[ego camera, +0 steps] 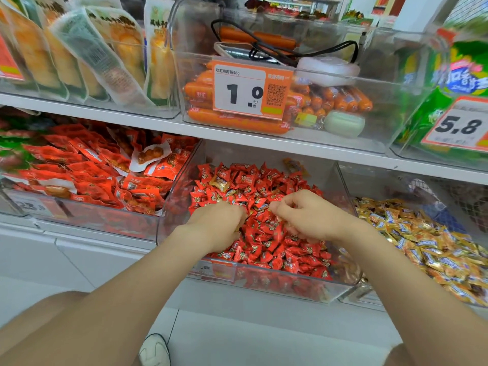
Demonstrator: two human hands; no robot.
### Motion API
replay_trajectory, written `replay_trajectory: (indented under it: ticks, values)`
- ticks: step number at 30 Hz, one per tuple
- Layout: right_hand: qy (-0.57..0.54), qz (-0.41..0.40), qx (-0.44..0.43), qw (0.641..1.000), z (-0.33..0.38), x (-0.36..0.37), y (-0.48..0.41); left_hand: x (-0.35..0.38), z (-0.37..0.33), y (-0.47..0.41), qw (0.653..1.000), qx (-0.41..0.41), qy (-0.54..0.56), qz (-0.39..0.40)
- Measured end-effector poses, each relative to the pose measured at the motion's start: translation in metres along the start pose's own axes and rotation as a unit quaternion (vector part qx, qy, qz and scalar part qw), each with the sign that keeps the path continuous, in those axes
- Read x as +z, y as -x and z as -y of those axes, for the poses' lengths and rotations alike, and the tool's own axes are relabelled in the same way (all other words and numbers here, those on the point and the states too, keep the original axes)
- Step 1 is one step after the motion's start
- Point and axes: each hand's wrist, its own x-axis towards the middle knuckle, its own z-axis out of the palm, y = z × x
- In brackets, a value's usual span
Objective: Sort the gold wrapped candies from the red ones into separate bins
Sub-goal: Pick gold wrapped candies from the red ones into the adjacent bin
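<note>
- Shelf (pixel 237 133) is carrying a row of clear bins. The red-candy bin (pixel 171 207) is sitting dead centre under the arms, so I'm taking it as the landmark.
- Gold-candy bin (pixel 383 180) is sitting just right of it, side walls close together. Packet bin (pixel 79 215) is on its left, and sausage bin (pixel 330 133) is one shelf above it.
- Red candies (pixel 264 249) are filling the landmark bin, and gold candies (pixel 422 239) are piling up in the right-hand one.
- Left hand (pixel 219 223) and right hand (pixel 303 215) are both working the middle of the red pile, close together, with fingers curling down into the wrappers. I cannot tell whether either is gripping a candy.
- Stray gold candy (pixel 220 183) is lying on the red pile behind the left hand, towards the bin's back-left, with its long axis roughly left-right. A second stray (pixel 294 165) is lying against the back wall.
- Judgement: the left hand is nearer the first stray and the right hand is nearer the gold bin, so the drop-off is heading rightwards.
- In the way: the wall between the two bins needs clearing, and the shelf above is limiting headroom at the back.
</note>
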Motion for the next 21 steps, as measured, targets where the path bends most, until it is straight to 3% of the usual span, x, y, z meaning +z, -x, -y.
replay_trajectory:
  ticks: [4,9,15,19,21]
  values:
    - [0.005,0.007,0.007,1.000,0.001,0.001,0.004,0.005,-0.001,-0.005,0.999,0.010,-0.001,-0.038]
    - [-0.030,0.003,0.043,0.999,0.007,-0.002,0.008,0.002,0.001,-0.012,0.992,-0.034,0.061,-0.107]
    - [-0.007,-0.061,0.051,0.997,0.006,0.004,-0.004,0.006,-0.012,-0.027,0.995,-0.069,0.037,-0.055]
    - [0.121,-0.136,-0.009,0.983,-0.011,0.005,-0.012,0.005,-0.014,-0.032,0.995,-0.077,0.058,-0.040]
    - [0.164,-0.133,-0.041,0.977,-0.014,0.006,-0.014,0.000,-0.014,-0.028,0.992,-0.086,0.083,-0.045]
